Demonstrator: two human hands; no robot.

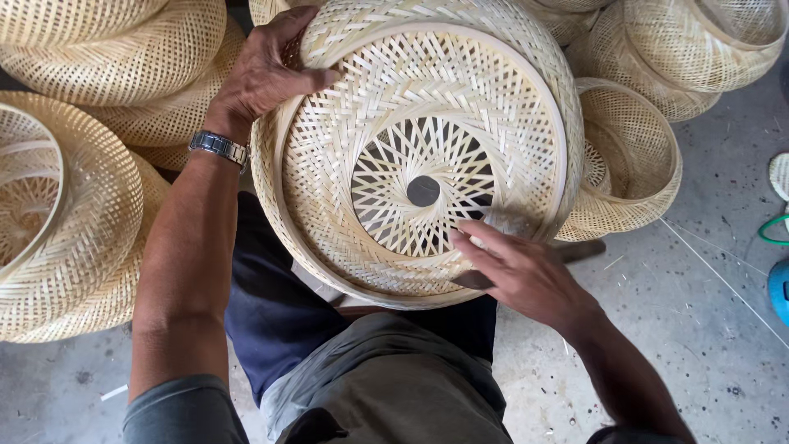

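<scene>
A large round woven bamboo basket (460, 82) rests tilted on my lap, its open side facing me, with a spiral lattice and a small hole at the centre of its bottom. My left hand (263, 70) grips the upper left rim, thumb inside; a metal watch sits on that wrist. My right hand (514, 267) reaches inside at the lower right, fingers pressed on the inner wall near the rim. A dark flat piece shows under its fingers; whether the hand holds it is unclear.
Several similar woven baskets lie stacked on the left (74, 222), along the top (123, 57) and at the right (637, 160). Grey concrete floor (699, 329) spreads at the lower right, with a green loop (772, 230) and a blue object (779, 288) at the right edge.
</scene>
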